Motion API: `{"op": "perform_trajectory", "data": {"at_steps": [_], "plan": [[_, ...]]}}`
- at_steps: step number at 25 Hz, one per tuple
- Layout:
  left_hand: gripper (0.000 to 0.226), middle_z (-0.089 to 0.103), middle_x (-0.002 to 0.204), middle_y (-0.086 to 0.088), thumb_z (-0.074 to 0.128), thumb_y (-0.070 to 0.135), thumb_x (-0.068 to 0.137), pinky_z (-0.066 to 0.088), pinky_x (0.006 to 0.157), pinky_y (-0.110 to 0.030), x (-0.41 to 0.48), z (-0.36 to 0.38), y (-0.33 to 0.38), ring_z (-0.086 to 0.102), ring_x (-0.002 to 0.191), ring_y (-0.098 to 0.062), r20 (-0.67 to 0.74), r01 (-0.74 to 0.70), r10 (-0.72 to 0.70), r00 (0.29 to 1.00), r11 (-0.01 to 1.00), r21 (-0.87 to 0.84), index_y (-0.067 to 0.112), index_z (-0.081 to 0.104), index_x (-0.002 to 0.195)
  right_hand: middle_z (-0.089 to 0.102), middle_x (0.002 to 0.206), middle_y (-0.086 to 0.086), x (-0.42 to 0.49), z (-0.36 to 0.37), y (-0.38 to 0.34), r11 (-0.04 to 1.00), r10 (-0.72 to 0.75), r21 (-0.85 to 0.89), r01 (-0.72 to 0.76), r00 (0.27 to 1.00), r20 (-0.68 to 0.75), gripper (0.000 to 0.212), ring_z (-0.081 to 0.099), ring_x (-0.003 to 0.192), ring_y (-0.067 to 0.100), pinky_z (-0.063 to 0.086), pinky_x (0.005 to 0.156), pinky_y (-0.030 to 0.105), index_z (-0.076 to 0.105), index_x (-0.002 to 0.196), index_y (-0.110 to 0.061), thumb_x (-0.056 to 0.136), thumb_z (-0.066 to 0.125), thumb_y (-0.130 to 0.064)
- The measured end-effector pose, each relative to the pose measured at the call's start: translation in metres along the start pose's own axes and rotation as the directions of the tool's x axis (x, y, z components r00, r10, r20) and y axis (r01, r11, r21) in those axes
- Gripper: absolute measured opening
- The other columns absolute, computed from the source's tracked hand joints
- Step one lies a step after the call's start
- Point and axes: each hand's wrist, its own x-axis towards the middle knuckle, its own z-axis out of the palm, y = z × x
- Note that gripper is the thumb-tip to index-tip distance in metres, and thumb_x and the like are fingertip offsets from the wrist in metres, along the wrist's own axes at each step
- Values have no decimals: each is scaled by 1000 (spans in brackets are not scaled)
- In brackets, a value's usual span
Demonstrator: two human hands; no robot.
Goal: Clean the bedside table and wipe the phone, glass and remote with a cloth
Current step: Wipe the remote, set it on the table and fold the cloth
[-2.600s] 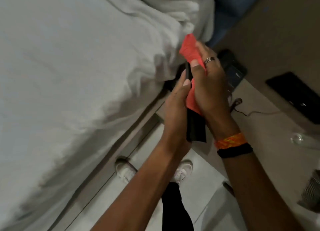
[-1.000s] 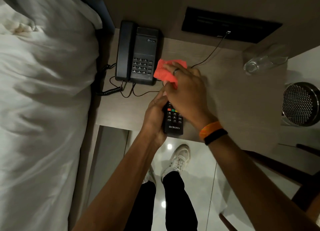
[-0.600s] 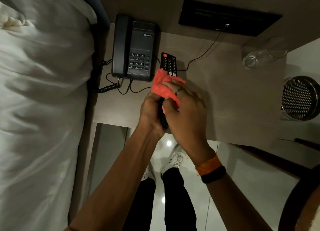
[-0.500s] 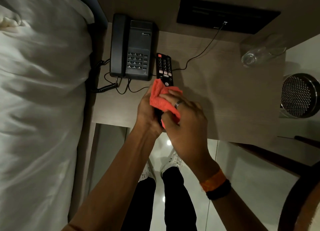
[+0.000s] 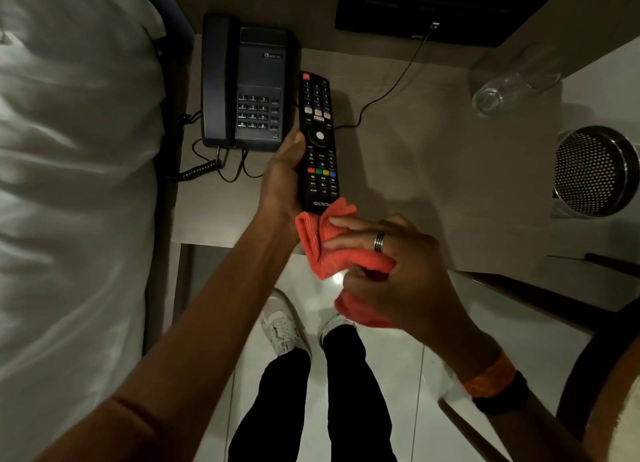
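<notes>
My left hand (image 5: 282, 181) grips a black remote (image 5: 319, 139) by its left edge and near end, buttons up, over the bedside table (image 5: 408, 191). A bunched red cloth (image 5: 327, 245) is clutched in my right hand (image 5: 391, 274), and it touches the remote's near end. The black desk phone (image 5: 247, 83) sits at the table's back left, just left of the remote. At the table's far right corner stands a clear glass (image 5: 502, 87).
The white bed (image 5: 76, 184) runs along the left. A perforated metal bin (image 5: 594, 172) stands to the right of the table. A dark wall panel (image 5: 436, 7) with a cable is behind it. A dark chair (image 5: 588, 340) is at lower right.
The cloth in my right hand slid down the remote from its top end to its near end, uncovering the whole button face. My left hand kept hold of the remote.
</notes>
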Motion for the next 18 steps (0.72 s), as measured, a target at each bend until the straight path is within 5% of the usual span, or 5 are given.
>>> {"op": "perform_trajectory", "data": {"at_steps": [4,8,11,14,18], "plan": [[41,60,141,-18,40,20,108,57,82,-33,8,-13,22,64,103,-23,-70,-119,131,989,981,150,15,48,148,74,124,-15,21,16,37,948,-198,-246,204,979,50,35,58,105,14,42,94,12,82,100,-30,77,58,-20],[28,73,118,-5,50,27,105,63,70,-31,2,-24,18,75,91,-16,-113,-105,137,984,963,249,25,62,130,53,152,-16,39,60,78,910,26,-387,146,913,407,50,39,146,13,26,120,39,68,132,-31,88,60,-7],[31,73,112,-13,55,21,103,63,72,-37,4,-22,-15,73,89,-24,-207,-18,87,974,949,314,10,64,131,71,131,6,43,66,90,963,255,45,-264,955,152,34,64,125,20,50,103,25,71,125,-11,94,62,-2],[30,72,108,-24,55,13,102,58,86,-47,13,7,-64,69,88,-32,-205,33,37,978,943,330,-1,66,125,79,104,-9,51,31,98,725,503,605,-329,853,-140,17,73,98,5,59,79,14,75,113,-20,100,64,-16],[23,76,94,-15,57,14,102,60,80,-39,45,73,-113,71,83,-27,-131,2,53,990,924,383,3,74,112,78,114,4,75,-23,123,687,622,619,-382,748,-229,28,75,104,17,62,91,38,71,126,-12,103,59,-23]]}}
